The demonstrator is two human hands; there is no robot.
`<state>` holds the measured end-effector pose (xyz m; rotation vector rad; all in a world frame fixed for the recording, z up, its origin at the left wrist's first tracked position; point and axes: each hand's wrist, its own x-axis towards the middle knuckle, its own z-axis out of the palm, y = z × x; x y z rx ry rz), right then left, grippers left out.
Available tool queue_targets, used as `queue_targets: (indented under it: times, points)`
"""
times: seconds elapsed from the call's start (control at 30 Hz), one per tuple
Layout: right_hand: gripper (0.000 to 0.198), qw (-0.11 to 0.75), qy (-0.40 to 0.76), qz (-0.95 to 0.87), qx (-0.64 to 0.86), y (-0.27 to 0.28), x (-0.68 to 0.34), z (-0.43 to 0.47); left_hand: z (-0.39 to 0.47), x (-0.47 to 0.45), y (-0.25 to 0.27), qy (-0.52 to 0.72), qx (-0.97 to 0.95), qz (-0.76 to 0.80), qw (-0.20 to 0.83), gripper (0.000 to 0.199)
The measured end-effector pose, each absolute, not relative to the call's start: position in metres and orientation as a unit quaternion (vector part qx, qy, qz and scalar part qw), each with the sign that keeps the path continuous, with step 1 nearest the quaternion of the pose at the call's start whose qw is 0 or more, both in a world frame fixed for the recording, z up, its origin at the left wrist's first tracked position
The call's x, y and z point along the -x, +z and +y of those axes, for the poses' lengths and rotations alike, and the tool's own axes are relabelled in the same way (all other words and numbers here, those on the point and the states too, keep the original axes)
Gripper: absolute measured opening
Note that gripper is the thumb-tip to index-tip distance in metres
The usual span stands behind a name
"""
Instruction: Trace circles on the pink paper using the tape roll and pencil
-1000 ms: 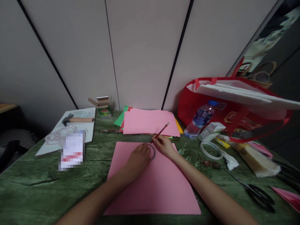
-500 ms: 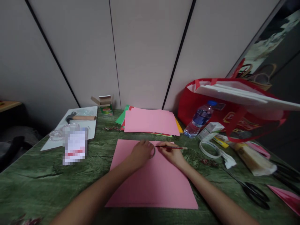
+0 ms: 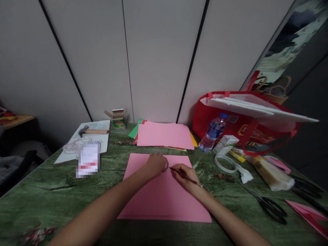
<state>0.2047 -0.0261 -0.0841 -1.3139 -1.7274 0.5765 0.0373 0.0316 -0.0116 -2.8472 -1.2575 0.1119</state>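
Note:
A sheet of pink paper (image 3: 164, 201) lies flat on the green table in front of me. My left hand (image 3: 155, 164) rests on its upper part, fingers curled over a small greyish ring (image 3: 167, 166) whose right edge shows beside them; the fingers hide the rest of it. Just right of the ring, my right hand (image 3: 186, 176) grips a dark red pencil (image 3: 188, 177) in a writing hold. The pencil's tip points left, close to the ring's edge; whether it touches the ring I cannot tell.
Behind lies a stack of coloured paper (image 3: 165, 135). At left are a hammer (image 3: 96, 131) on a white board and a small open box (image 3: 119, 122). At right stand a water bottle (image 3: 212, 133) and a red bag (image 3: 230, 123), with white tape (image 3: 225, 164) and scissors (image 3: 273, 208) nearer.
My right hand has turned with the pencil, whose back end now points lower, toward me. The left hand still holds the ring on the paper. The whole view has shifted slightly.

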Motion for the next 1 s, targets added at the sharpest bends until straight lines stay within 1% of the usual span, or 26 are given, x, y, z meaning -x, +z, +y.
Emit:
queue_targets:
  times: [0.3, 0.57, 0.77, 0.87, 0.97, 1.0]
  points:
    - [0.008, 0.421, 0.156, -0.734, 0.509, -0.071, -0.183, -0.052, 0.036, -0.046, 0.002, 0.082, 0.926, -0.369, 0.009, 0.013]
    - [0.013, 0.434, 0.160, -0.768, 0.444, -0.072, -0.167, -0.056, 0.037, -0.052, 0.006, 0.103, 0.921, -0.376, 0.016, 0.021]
    - [0.018, 0.406, 0.145, -0.800, 0.418, -0.074, -0.157, -0.051, 0.039, -0.052, 0.005, 0.085, 0.920, -0.381, 0.013, 0.037]
    - [0.016, 0.420, 0.170, -0.782, 0.428, -0.072, -0.156, -0.049, 0.038, -0.054, 0.003, 0.087, 0.919, -0.385, 0.011, 0.040]
    - [0.005, 0.443, 0.238, -0.732, 0.459, -0.067, -0.164, -0.044, 0.036, -0.055, 0.004, 0.092, 0.916, -0.390, 0.007, 0.041]
    - [0.004, 0.456, 0.267, -0.709, 0.466, -0.065, -0.169, -0.043, 0.036, -0.056, 0.004, 0.093, 0.915, -0.392, 0.006, 0.040]
